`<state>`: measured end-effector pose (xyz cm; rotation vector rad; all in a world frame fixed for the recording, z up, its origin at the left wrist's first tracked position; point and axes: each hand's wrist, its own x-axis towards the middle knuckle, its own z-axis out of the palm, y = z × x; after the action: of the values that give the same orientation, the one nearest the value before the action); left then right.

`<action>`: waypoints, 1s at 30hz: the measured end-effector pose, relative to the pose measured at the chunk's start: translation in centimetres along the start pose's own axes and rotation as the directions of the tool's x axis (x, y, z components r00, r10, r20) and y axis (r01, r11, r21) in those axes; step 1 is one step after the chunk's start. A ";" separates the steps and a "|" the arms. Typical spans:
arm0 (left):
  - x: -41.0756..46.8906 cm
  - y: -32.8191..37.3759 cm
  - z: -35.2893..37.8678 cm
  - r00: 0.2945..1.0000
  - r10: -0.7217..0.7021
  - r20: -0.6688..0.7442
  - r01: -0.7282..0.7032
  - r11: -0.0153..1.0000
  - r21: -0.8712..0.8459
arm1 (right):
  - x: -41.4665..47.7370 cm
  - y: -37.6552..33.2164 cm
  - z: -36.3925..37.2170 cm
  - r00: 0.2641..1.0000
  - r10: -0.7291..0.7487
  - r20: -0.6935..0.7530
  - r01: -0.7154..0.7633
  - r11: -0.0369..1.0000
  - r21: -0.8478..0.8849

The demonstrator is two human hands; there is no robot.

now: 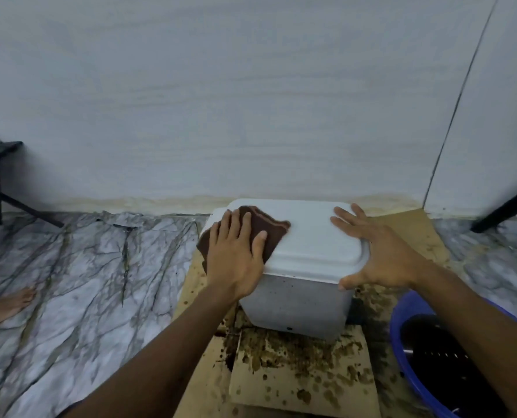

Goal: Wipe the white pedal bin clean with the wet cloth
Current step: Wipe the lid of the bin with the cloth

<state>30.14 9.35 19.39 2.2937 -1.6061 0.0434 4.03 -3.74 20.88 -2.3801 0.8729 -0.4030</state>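
Two bare forearms reach in from the bottom edge, nearest of all, toward the centre of the frame. Behind them a pale, faintly streaked wall [251, 101] fills the upper half, and a glossy grey floor [70, 282] with a marble-vein pattern spreads across the left. At lower centre lies flat brown cardboard [296, 372], blotched with dark spatter. If it is damp, a hard sideways stroke could, I judge, skid what stands on it. That is the white pedal bin [296, 303], a smooth boxy tub with rounded corners and a domed lid, its front wall speckled grey. At lower right a round blue plastic basin [399, 342] of dark water sits close by the right forearm, where an elbow might tip it. The right hand [381, 260] braces the lid's right end, grip apart and splayed, thumb over the front rim. The left hand [236, 260] presses flat, grip uncurled, on the soft brown cloth [269, 227] at the lid's left end. If the cloth is soiled it may smear rather than lift.
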 end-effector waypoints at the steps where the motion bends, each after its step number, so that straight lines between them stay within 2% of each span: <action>1: -0.2 1.8 0.3 1.000 0.001 0.006 -0.001 1.000 0.015 | 0.0 0.1 0.0 1.000 0.002 0.002 -0.002 1.000 -0.002; 4: 0.0 6.5 0.8 0.981 0.175 0.081 -0.179 0.983 0.042 | -0.1 0.5 0.0 1.000 -0.010 -0.012 0.010 1.000 0.015; 7: 1.3 6.9 0.1 0.940 0.297 0.168 -0.304 0.953 0.017 | -0.2 0.9 0.0 1.000 -0.021 -0.022 0.022 0.999 0.028; 9: 2.3 4.6 -0.6 0.947 0.260 0.187 -0.269 0.963 0.022 | -0.2 0.8 0.0 1.000 -0.029 -0.011 0.029 0.999 0.022; 13: 2.3 0.6 -1.0 0.988 -0.016 0.152 0.001 0.995 0.099 | 0.0 0.6 0.1 1.000 -0.025 -0.011 0.025 0.999 0.043; 14: 1.6 0.9 -0.8 0.989 -0.008 0.146 -0.006 0.995 0.100 | 0.0 0.6 0.2 1.000 -0.023 -0.011 0.024 0.999 0.042; 17: -0.2 2.8 -0.4 0.963 0.230 0.141 -0.237 0.971 0.037 | 0.1 0.7 0.2 1.000 -0.017 -0.015 0.018 0.999 0.046; 19: 0.2 2.8 -0.7 0.939 0.302 0.165 -0.308 0.951 0.014 | 0.1 0.6 0.2 1.000 -0.015 -0.019 0.016 0.998 0.057; 21: 1.9 1.6 -1.0 0.951 0.246 0.190 -0.252 0.968 0.008 | -0.1 0.5 0.2 1.000 -0.015 -0.022 0.016 0.998 0.057; 23: 3.8 -0.4 -1.5 0.973 0.121 0.194 -0.129 0.991 0.029 | -0.1 0.4 0.3 0.999 -0.025 -0.027 0.026 0.999 0.043; 25: 4.9 -2.2 -1.9 0.984 -0.062 0.168 0.062 0.998 0.007 | -0.1 0.3 0.4 0.999 -0.033 -0.031 0.034 0.999 0.031; 27: 4.5 -2.3 -1.9 0.954 -0.263 0.143 0.274 0.960 -0.062 | -0.1 0.0 0.4 0.999 -0.024 -0.036 0.026 0.999 0.042; 28: 3.8 -1.5 -1.7 0.936 -0.325 0.138 0.336 0.939 -0.069 | -0.1 -0.2 0.4 0.999 -0.020 -0.038 0.021 0.999 0.047; 30: 2.0 0.8 -1.3 0.945 -0.302 0.128 0.306 0.952 -0.009 | -0.1 -0.4 0.3 0.999 -0.016 -0.039 0.017 0.999 0.027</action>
<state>30.37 7.65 21.30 2.5385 -1.2772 -0.2007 4.33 -3.29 20.90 -2.3625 0.8605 -0.4663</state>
